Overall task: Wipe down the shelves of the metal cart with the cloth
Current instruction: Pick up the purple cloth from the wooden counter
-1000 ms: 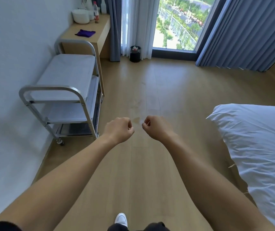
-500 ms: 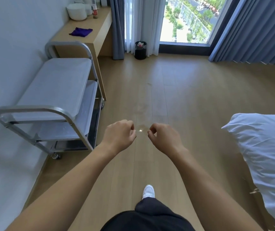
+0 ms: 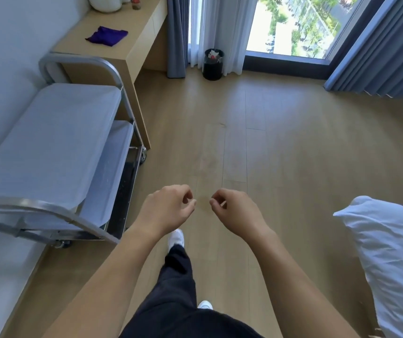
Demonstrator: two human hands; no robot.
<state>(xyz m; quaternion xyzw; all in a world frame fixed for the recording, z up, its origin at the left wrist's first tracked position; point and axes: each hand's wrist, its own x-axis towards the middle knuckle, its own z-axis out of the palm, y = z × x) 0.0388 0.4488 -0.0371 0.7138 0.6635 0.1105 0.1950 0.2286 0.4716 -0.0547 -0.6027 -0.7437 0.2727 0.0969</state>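
Light wood-plank floor (image 3: 281, 154) w/ a white wall (image 3: 12, 45) on the left and a wooden desk (image 3: 139, 28) against it toward the far corner. Far side: big window (image 3: 293, 25) w/ bright daylight coming in — sheer white curtain (image 3: 217, 28) at its left, grey-blue drapes (image 3: 386, 50) to the right, small black bin (image 3: 213, 65) on the floor just in front of the curtain. White bedding (image 3: 390, 252) at lower right.

The metal cart (image 3: 56, 208) stands upright just left of my left hand (image 3: 168, 208), its flat grey shelves one under another. The purple cloth (image 3: 106, 35) lies crumpled well ahead of this hand, on the desk (image 3: 122, 54) beyond the cart.
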